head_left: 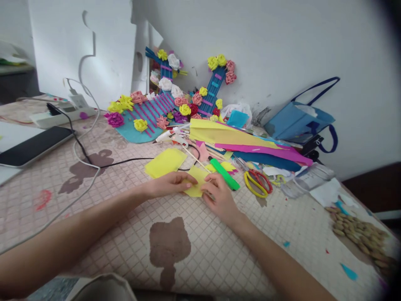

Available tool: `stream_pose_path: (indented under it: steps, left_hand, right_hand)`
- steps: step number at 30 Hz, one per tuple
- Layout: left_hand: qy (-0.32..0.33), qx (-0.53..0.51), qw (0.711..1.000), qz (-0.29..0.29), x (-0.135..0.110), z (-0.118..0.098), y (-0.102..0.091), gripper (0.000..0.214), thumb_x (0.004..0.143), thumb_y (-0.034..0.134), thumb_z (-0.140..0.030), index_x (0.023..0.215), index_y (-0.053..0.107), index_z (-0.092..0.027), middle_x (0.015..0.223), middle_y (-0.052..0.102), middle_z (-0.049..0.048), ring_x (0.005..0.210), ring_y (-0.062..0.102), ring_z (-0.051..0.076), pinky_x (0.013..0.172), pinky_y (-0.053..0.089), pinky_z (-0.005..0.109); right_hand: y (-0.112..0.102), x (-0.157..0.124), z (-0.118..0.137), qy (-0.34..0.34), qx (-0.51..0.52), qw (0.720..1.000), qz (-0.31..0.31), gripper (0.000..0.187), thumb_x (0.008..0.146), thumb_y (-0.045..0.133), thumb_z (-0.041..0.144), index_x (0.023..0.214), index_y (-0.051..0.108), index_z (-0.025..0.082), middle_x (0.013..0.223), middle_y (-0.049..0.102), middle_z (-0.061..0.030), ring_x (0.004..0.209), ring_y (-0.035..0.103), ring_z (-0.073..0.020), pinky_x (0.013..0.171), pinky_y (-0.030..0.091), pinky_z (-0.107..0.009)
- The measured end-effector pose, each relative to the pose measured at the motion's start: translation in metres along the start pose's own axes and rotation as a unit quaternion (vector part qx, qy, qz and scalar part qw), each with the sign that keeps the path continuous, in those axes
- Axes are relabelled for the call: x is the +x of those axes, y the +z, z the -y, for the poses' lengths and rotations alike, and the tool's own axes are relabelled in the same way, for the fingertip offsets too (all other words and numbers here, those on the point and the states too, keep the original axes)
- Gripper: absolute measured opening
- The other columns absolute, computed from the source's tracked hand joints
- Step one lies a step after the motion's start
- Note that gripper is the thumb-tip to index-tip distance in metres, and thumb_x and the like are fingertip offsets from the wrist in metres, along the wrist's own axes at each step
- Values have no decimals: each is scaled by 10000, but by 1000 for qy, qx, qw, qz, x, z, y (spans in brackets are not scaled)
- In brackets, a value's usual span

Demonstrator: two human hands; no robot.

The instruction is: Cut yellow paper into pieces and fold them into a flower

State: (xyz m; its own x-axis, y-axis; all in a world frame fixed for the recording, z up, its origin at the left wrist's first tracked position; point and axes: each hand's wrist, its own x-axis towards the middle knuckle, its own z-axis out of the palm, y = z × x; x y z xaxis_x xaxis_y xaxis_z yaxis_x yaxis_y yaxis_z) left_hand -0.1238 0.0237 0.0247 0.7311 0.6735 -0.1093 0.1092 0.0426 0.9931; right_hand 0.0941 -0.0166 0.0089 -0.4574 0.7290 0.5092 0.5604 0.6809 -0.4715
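Note:
My left hand [173,184] pinches the left edge of a small piece of yellow paper [196,174] just above the table. At the paper's right edge are the curled fingers of my right hand [221,200], closed on it. A thin wooden stick [194,156] slants down to my right fingertips; whether they grip it too, I cannot tell. Left of the held piece lies a stack of yellow paper pieces [166,163]. Beyond my right hand are a bright green tube-shaped item [224,174] and scissors [258,184] with yellow and red handles.
Behind sits a blue guitar-shaped craft [142,115] with paper flowers. Yellow and magenta paper sheets [238,136] and a glue gun [171,134] lie before it. Cables, a power strip [62,116] and a phone [36,146] are left; a blue bag [299,119] and nuts [360,234] right.

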Motion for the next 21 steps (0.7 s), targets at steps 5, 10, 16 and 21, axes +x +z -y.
stream_pose_path:
  steps: [5,10,16,21]
  left_hand:
    - [54,-20,995,79,-1,5,-6,459,751,638,-188,1181,479,-182,1054,581,64,957,567,148,801,461,292]
    - [79,127,988,-42,-1,7,-2,264,747,588,-154,1010,574,-144,861,603,31,778,579,117,665,471,234]
    - [162,356,913,-115,-4,1,7,117,768,551,-116,806,657,-149,975,578,72,804,564,130,699,470,244]
    - [181,395,892,-127,-5,2,8,136,768,539,-73,830,634,-149,1318,420,103,936,566,155,810,470,288]
  right_hand:
    - [-5,0,-12,3,33,998,48,165,815,485,71,870,559,208,950,554,-57,905,552,-182,802,465,-325]
    - [-8,1,-15,4,40,993,109,166,815,473,73,844,552,216,921,571,-52,878,554,-179,776,456,-314]
    - [-10,3,-13,2,43,990,135,171,795,472,60,828,539,213,919,568,-56,886,538,-186,783,449,-330]
    - [-12,3,-12,5,41,989,143,176,781,471,45,815,527,209,911,562,-54,882,532,-184,784,443,-322]
